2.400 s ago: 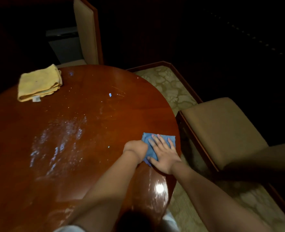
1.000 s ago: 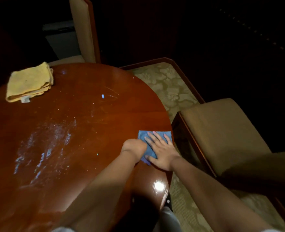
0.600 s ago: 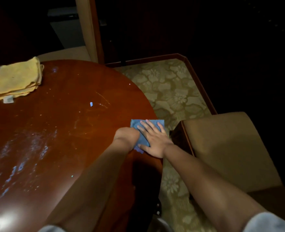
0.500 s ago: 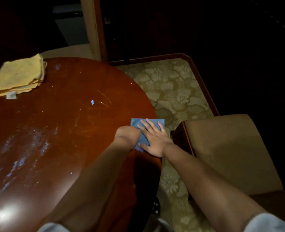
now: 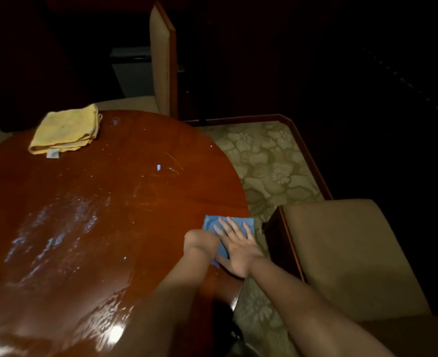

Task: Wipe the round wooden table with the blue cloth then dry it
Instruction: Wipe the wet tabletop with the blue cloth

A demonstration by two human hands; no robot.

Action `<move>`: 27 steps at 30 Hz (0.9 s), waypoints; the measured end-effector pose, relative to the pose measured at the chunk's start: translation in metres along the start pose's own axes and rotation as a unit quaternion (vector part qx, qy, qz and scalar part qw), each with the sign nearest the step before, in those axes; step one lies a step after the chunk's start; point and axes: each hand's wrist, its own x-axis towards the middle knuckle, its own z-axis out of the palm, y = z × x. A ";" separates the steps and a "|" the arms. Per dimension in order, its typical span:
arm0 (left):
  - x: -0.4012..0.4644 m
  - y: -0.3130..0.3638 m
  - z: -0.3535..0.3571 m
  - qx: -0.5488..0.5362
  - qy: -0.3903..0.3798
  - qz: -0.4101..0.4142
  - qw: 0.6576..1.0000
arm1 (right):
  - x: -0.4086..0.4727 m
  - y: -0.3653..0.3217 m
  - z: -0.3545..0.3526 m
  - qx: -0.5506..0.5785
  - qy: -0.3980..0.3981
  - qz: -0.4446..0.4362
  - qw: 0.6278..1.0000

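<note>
Blue cloth (image 5: 228, 228) lies at the table's (image 5: 109, 202) right edge, flat under the right hand (image 5: 238, 249), fingers straight. The left hand (image 5: 199, 240), curled, touches it just left; whether it grips, I cannot tell. A yellow towel (image 5: 64, 130) sits well beyond.

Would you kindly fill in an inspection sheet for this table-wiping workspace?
Surface: round wooden table, glossy, pale streaky smears left of centre.
Job's things: blue cloth flat at the table's right edge; folded yellow cloth at the far left.
Clutter: small blue fleck near the middle.
Grips: right hand pressed flat on the blue cloth, fingers straight; left hand curled at the cloth's left edge, hold unclear.
Cables: nothing seen.
Surroundings: beige chair at right, chair back beyond, floral carpet, dark room.
</note>
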 end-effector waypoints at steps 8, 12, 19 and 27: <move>0.010 -0.013 0.000 -0.031 0.043 -0.002 0.999 | 0.016 0.008 -0.003 -0.007 0.011 -0.011 1.000; 0.034 -0.034 -0.013 -0.069 0.053 -0.013 0.996 | 0.051 0.020 -0.022 -0.017 0.010 -0.026 0.999; 0.104 -0.089 -0.050 -0.162 0.086 -0.051 0.982 | 0.140 0.048 -0.066 -0.035 0.015 -0.055 0.998; 0.178 -0.141 -0.096 -0.260 0.098 -0.107 0.955 | 0.239 0.081 -0.114 -0.078 0.012 -0.114 0.990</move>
